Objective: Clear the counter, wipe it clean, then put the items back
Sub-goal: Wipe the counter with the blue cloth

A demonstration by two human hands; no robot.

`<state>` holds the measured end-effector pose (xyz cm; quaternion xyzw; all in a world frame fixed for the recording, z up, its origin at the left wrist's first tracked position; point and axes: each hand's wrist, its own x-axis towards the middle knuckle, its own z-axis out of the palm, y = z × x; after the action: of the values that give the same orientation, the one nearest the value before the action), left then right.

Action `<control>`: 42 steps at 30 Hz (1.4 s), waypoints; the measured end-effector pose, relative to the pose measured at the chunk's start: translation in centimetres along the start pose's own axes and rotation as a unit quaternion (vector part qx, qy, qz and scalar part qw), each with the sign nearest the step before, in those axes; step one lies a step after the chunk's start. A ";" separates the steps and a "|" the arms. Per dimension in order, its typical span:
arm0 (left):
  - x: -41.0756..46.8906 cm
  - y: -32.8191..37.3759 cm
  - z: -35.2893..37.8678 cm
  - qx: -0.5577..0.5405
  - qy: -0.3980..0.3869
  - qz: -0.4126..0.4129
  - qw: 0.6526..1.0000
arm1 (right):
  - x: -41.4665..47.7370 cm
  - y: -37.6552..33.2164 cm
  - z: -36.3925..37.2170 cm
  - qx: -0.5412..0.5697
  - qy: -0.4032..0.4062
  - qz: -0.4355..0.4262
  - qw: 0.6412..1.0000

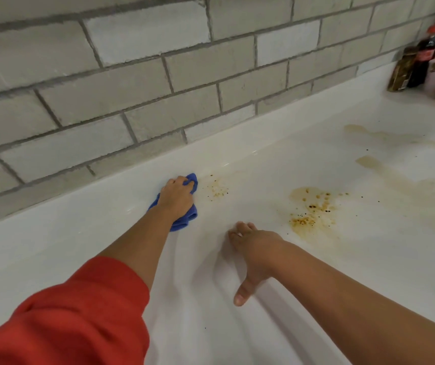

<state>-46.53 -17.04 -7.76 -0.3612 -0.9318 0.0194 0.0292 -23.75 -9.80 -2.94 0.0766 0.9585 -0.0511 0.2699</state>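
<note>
Nearest, the right hand [253, 248] rests on the white counter [105, 246], fingers loose, thumb splayed, holding nothing. At eleven o'clock from it, the left hand [176, 198] grips a bunched blue cloth [188, 216] near the backsplash. Brown stains [311, 209] lie at two o'clock. A cola bottle [425, 54] stands in the far corner.

i am in a kitchen, likely at home: a white counter [263, 164] runs along a wall [132, 83] of grey brick-shaped tiles, brown food spills [311, 206] with dark specks mark it, and a cola bottle [425, 54] and a spice jar [402, 69] stand in the far right corner.
</note>
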 end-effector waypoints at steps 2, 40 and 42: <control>-0.2 -0.5 -0.3 -0.089 -0.003 -0.017 0.996 | -0.1 0.0 0.1 0.009 0.002 -0.001 1.000; -25.8 8.0 -1.2 -0.047 -0.031 -0.048 0.997 | -11.3 8.5 5.0 0.082 0.120 0.150 0.978; -22.6 6.5 -0.9 -0.039 -0.042 -0.139 0.989 | -12.7 9.6 5.4 0.076 0.092 0.178 0.977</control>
<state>-25.40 -27.49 -8.10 -0.2282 -0.9734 -0.0059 -0.0218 -8.65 -2.62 -1.43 0.2705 0.9436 -0.0672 0.1787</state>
